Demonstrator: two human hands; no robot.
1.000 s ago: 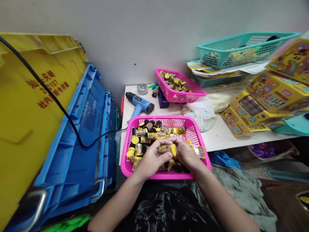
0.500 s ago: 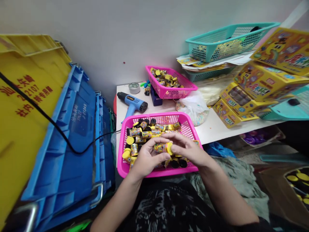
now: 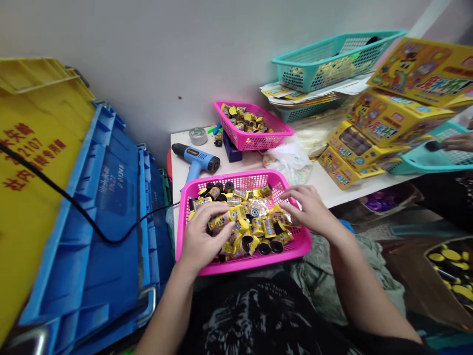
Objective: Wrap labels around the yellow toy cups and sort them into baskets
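"Head view, closest in: what was there?"

"A black shirt (image 3: 254,315) with a pale print, and just beyond it a pink basket (image 3: 303,246) full of small yellow and black containers."

"And the hands?"

"The left hand (image 3: 201,236) was over the left part of the basket. Its thumb and curved fingers pinched a small printed tube (image 3: 220,221), which was tilted just above the other containers (I couldn't tell if it touched them)."

"The right one?"

"The right hand (image 3: 312,209) was at the basket's right side, palm down, fingers loosely spread and holding nothing that I could see. Whether its fingertips touched anything, I couldn't tell."

"Further back?"

"A blue and black heat gun (image 3: 197,158) lay on the white table (image 3: 325,191), near a roll of tape (image 3: 198,136). Off to the right stood stacked yellow boxes (image 3: 391,118), and past them another person's hand (image 3: 458,143) was over a teal basket (image 3: 414,165)."

"And behind?"

"A second pink basket (image 3: 254,142), also full of containers, stood near the grey wall (image 3: 148,64)"
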